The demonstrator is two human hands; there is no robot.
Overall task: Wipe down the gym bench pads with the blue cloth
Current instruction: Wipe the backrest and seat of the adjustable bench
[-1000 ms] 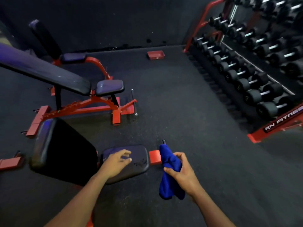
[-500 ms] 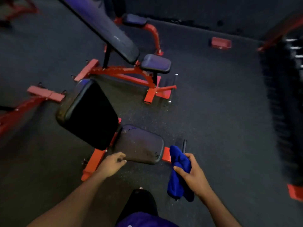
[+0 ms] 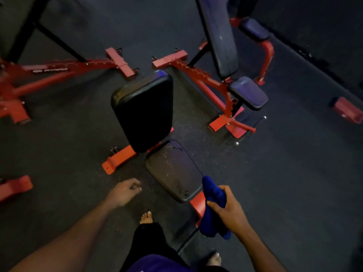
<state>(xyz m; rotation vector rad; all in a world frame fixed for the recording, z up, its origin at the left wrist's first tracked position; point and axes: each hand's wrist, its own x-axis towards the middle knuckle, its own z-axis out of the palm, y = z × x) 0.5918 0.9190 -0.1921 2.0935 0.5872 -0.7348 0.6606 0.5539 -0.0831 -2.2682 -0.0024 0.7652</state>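
Blue cloth (image 3: 213, 205): bunched into a hanging roll, gripped at mid-length just beside the near end of the seat pad (image 3: 173, 170). Seat pad: black, roughly flat, its surface scuffed and flecked (coating visibly cracked near the edges), on a red frame. Back pad (image 3: 143, 112): black, glossy, raised steeply, directly beyond the seat pad's far end.

right hand (image 3: 229, 211) gripping blue cloth (image 3: 213, 205), beside seat pad (image 3: 172, 169)
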